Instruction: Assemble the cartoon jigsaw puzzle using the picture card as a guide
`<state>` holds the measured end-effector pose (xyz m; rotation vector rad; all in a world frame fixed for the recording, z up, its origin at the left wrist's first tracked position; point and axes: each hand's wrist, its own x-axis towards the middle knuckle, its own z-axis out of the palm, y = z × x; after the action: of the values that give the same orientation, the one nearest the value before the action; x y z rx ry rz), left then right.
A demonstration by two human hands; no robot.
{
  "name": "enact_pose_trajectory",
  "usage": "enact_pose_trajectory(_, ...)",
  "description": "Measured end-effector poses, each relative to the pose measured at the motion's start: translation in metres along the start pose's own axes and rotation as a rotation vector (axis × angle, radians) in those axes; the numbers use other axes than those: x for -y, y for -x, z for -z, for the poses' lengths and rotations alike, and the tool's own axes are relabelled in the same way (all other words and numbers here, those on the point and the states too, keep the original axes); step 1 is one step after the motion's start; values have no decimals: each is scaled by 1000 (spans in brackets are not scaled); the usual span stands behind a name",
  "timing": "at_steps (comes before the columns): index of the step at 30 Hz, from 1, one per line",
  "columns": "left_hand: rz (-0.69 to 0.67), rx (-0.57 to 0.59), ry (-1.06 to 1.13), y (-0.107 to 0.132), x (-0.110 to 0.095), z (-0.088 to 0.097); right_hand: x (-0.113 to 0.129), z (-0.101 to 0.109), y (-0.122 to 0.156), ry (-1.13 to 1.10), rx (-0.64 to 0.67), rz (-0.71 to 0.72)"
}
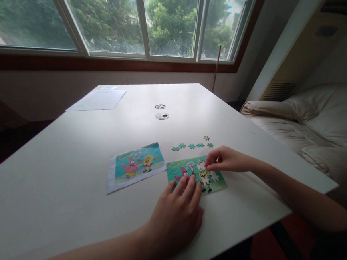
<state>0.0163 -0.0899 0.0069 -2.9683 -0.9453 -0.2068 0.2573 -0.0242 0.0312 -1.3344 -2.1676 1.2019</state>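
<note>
A small cartoon jigsaw puzzle (195, 174) lies on the white table (74, 162), with white gaps near its middle. My left hand (177, 214) rests flat on the puzzle's lower left edge, fingers stretched out. My right hand (226, 160) is pinched over the puzzle's upper right part, holding a small puzzle piece against the picture. A printed reference picture (136, 165) of the same cartoon lies just left of the puzzle. Several loose teal pieces (192, 145) sit in a row beyond the puzzle.
A sheet of paper (97, 100) lies at the table's far left. Two round cable holes (162, 115) are in the tabletop's middle. A cream cushioned sofa (320, 126) stands to the right. Windows run along the far wall.
</note>
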Motion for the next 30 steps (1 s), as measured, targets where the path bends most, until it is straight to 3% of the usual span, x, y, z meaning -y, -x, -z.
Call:
enact_pose_trajectory(14,2,-19,-3,-1,1,-1,4,-9,0,289,-80,50)
enact_pose_trajectory(30,3,-19,-5,-1,1,-1,1,-4,0,293,-92,107)
